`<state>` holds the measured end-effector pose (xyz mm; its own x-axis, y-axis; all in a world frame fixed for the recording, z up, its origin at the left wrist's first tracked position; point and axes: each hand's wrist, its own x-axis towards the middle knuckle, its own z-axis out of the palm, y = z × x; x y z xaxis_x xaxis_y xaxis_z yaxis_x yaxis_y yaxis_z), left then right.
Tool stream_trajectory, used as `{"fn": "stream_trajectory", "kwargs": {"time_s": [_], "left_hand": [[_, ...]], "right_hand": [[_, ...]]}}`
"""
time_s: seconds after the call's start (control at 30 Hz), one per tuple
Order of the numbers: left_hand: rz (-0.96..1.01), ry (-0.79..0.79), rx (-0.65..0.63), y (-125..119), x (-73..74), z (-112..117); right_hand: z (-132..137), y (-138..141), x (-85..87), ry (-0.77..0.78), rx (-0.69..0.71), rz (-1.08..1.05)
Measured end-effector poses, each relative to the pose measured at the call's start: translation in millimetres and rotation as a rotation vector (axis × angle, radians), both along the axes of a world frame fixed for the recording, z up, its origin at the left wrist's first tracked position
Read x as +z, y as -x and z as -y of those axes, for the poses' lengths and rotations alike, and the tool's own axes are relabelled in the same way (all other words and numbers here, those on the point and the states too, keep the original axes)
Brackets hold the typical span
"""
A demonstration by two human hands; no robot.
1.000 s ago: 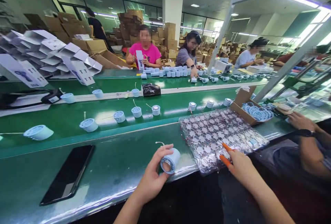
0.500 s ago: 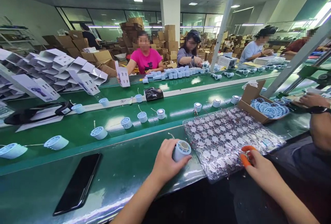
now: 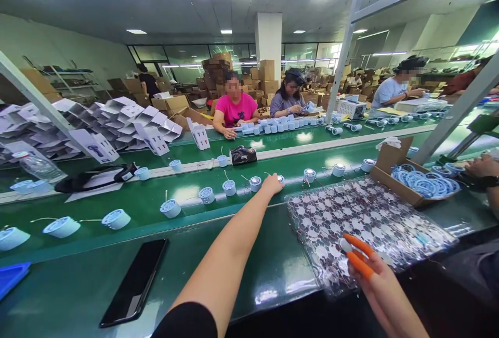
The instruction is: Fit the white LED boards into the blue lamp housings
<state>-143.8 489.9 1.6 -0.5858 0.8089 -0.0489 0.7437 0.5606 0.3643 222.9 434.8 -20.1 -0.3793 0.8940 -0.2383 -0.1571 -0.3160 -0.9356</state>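
Closed around orange-handled snips (image 3: 358, 259), the right hand (image 3: 376, 283) sits over the near edge of a clear bag of round circuit boards (image 3: 370, 223), the snips' tips pointing up and left. The left arm (image 3: 230, 255) stretches out past a black phone (image 3: 134, 282), and the open left hand (image 3: 272, 184) reaches across a green conveyor belt (image 3: 187, 213), fingertips at a pale blue housing (image 3: 279, 178).

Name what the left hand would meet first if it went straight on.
The left hand would probably meet the pale blue round housing just past its fingertips; depth is unclear.
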Motion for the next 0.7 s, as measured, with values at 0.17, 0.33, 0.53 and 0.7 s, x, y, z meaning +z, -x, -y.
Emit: {"fn": "stream_trajectory", "kwargs": {"time_s": [0.17,0.33,0.53,0.7], "left_hand": [[-0.181,-0.1,-0.12,13,12.2,46],[-0.346,-0.157,-0.107,71,10.9,128],[-0.471,-0.264,-0.032,88,-16.1,173],[-0.457,-0.402,-0.438,13,-43.3,205]], "right_hand": [[5,-2,-4.8,-0.137,-0.055,0.071],[20,8,-4.1,-0.326,-0.075,0.07],[46,26,-4.8,-0.352,0.015,0.065],[73,48,-16.7,-0.369,0.059,0.099]]}}
